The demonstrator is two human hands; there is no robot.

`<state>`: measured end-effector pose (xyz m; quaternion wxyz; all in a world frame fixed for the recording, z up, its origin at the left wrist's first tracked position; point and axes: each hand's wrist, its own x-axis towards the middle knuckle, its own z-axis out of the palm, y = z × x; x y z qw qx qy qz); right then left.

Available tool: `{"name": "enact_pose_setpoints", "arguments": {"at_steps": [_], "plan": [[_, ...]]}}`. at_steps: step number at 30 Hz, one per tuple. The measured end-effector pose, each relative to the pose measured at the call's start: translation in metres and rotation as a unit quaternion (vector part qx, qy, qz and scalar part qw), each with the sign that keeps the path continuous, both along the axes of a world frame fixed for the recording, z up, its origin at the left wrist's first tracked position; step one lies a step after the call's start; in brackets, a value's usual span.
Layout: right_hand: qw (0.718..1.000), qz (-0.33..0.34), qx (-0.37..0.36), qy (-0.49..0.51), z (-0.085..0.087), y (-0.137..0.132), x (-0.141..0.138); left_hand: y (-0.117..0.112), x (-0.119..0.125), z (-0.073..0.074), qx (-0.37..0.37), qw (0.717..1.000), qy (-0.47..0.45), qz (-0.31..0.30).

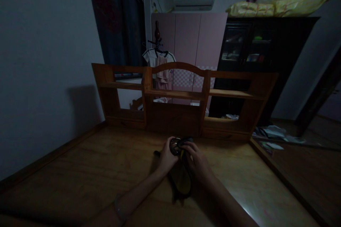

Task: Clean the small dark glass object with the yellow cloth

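My left hand (pixel 168 156) is closed around the side of a small round object (pixel 174 146) with a shiny, dark, glassy or metallic face. My right hand (pixel 196 159) pinches a dark, soft-looking piece (pixel 188 140) with a yellow edge, right against the round object's right side. Below both hands, a black-edged loop (pixel 183 195) hangs or lies over the tabletop. Whether it joins the dark piece is hard to see in the dim light. A short black end (pixel 157 153) sticks out left of my left hand.
The wooden tabletop (pixel 106 163) carries a low wooden shelf unit (pixel 176 94) along its far edge. A wall (pixel 48 78) borders the left side. A raised wooden edge (pixel 282 177) runs along the right, with papers (pixel 274 133) beyond it. Pink wardrobe doors (pixel 186 39) stand behind.
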<state>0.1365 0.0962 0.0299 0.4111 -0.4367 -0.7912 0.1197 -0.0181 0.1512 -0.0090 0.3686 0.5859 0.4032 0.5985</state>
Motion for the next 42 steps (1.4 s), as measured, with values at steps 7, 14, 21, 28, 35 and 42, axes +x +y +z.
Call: {"name": "enact_pose_setpoints", "arguments": {"at_steps": [7,14,21,28,35,42], "plan": [[0.996,0.017,-0.055,0.069,-0.002,0.001,0.001,0.009,-0.001,-0.008,-0.05,0.993,-0.088,-0.056],[0.98,0.017,-0.116,0.162,-0.009,0.005,0.001,0.0,-0.003,0.003,-0.058,0.994,-0.06,-0.069],[0.979,0.034,-0.118,0.165,-0.005,0.002,0.001,-0.01,-0.003,0.014,-0.136,0.988,-0.061,-0.045],[0.989,0.058,-0.106,0.082,0.0,-0.006,0.0,-0.013,-0.007,0.018,-0.174,0.98,-0.077,-0.064],[0.993,0.042,-0.09,0.055,-0.001,-0.006,0.001,-0.015,-0.009,0.023,-0.164,0.976,-0.11,-0.094],[0.994,0.042,-0.091,0.053,-0.001,-0.007,0.0,-0.019,-0.01,0.031,-0.171,0.973,-0.105,-0.115]]}}
